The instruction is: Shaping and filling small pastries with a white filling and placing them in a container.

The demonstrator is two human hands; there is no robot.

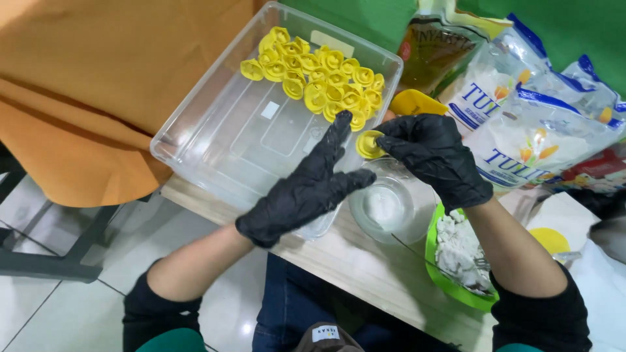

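Over the desk [365, 261], right hand [435, 156] is pinching a yellow dumpling [369, 145]; left hand [306, 189] is hovering spread; pressing gently should be keeping folds intact.

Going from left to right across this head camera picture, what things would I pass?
Orange cloth → clear plastic tray of yellow folded dumplings → left hand in a black glove → right hand pinching a yellow dumpling → green bowl of white filling → white and blue flour bags.
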